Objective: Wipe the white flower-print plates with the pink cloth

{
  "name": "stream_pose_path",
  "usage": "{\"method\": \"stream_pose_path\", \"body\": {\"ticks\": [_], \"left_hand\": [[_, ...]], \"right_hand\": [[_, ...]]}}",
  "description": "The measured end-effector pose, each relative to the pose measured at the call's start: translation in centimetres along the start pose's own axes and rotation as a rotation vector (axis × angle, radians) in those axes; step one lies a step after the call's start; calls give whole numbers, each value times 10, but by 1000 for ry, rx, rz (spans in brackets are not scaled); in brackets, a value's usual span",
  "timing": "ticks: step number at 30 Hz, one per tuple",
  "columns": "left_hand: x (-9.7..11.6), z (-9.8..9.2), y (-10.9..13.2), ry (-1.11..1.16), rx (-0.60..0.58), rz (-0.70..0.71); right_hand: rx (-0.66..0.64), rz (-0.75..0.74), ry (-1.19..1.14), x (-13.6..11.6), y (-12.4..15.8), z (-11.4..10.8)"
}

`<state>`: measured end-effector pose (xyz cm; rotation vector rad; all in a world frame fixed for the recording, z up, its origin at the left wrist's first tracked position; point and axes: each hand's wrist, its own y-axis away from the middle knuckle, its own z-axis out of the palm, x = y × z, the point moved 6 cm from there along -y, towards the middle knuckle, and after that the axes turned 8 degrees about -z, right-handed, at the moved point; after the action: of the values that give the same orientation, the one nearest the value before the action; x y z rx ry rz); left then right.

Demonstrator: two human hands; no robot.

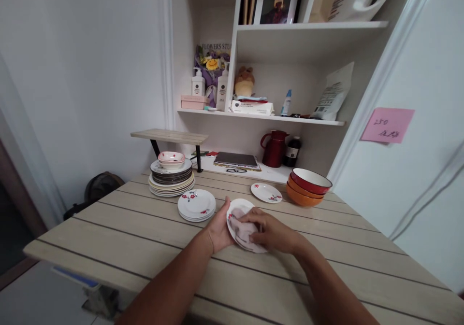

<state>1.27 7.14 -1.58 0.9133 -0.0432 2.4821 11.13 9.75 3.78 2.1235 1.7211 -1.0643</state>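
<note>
A small white plate (237, 204) with red flowers is held tilted above the table, its left rim in my left hand (220, 229). That hand is closed round the edge, thumb up along the rim and the other fingers hidden behind the plate. My right hand (266, 228) grips a pale pinkish cloth (243, 232) and presses it on the plate's face. Just left of my hands stands a short stack of matching flowered plates (196, 204). One more flowered plate (266, 192) lies flat beyond my right hand.
At the back left, a taller stack of plates (172, 185) carries small pink-patterned bowls (171, 158), near a small raised stand (169, 135). Nested orange and red bowls (308, 190) stand at the right. Behind are a laptop (235, 159), glasses (236, 170) and a red jug (274, 148).
</note>
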Motion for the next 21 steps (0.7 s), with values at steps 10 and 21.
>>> {"method": "stream_pose_path", "body": {"ticks": [10, 21], "left_hand": [[1, -3, 1, -18, 29, 18], [2, 2, 4, 29, 73, 47]], "right_hand": [[395, 397, 425, 46, 6, -19], [112, 27, 260, -11, -15, 10]]}}
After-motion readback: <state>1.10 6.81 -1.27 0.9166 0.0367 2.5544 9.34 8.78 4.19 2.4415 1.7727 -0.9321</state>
